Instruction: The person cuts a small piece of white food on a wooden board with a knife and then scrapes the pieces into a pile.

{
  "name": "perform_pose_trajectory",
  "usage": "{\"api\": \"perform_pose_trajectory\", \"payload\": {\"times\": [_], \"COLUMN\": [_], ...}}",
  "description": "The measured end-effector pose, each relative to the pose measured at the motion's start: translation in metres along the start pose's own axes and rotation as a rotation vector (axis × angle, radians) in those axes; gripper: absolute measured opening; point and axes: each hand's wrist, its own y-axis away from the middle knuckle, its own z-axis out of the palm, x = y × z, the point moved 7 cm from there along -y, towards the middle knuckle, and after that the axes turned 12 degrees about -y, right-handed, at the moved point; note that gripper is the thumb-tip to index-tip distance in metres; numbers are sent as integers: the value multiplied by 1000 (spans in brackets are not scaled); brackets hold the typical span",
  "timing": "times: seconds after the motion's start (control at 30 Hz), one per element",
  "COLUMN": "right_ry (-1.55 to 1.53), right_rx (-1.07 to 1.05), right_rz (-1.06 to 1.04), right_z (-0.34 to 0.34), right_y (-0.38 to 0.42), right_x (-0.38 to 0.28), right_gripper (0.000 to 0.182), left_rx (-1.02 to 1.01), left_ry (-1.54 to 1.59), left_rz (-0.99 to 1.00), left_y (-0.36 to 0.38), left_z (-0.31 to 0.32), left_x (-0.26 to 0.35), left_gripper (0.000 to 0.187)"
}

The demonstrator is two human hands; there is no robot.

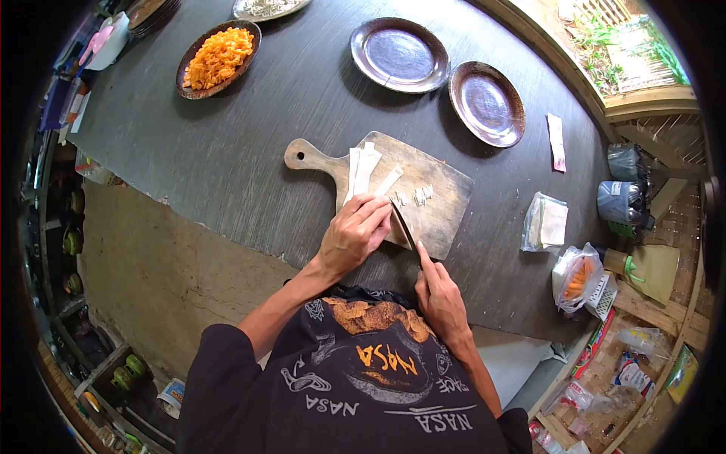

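Observation:
A wooden cutting board (446, 178) with a round handle lies in front of me. Flat white strips (364, 168) rest on its left part, and small cut white slivers (423, 195) are scattered toward the middle. My left hand (355, 229) is closed at the board's near edge, its bent fingertips pressing on white strips that they partly cover. In my right hand (441, 297) is a knife (406, 225), gripped by the handle, which the fingers hide. Its dark blade stands on the board right beside my left fingertips.
Two brown plates (484, 106) sit beyond the board. A brown oval dish (184, 82) holds orange chopped pieces (221, 57). On the right are a pink-and-white packet (557, 142), a plastic-wrapped white stack (544, 223) and a bag of carrots (579, 276).

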Motion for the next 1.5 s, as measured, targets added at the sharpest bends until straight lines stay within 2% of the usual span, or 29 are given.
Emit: {"api": "perform_pose_trajectory", "payload": {"times": [0.47,0.73,0.83,1.33,1.5], "right_ry": [44,1,29,10,4], "right_rx": [-55,2,-25,-2,-26], "right_rz": [70,-3,77,4,45], "right_z": [-4,0,1,1,-1], "right_y": [8,-2,-7,-1,-3], "right_x": [3,-3,-4,-1,-2], "right_gripper": [65,65,65,64,64], "left_rx": [-6,7,8,17,15], "left_ry": [23,9,15,7,12], "left_rz": [0,-5,-12,-7,-13], "left_y": [1,1,0,0,1], "left_z": [0,0,-1,-2,-3], "left_x": [-1,-1,0,0,0], "left_gripper": [29,30,30,29,29]}}
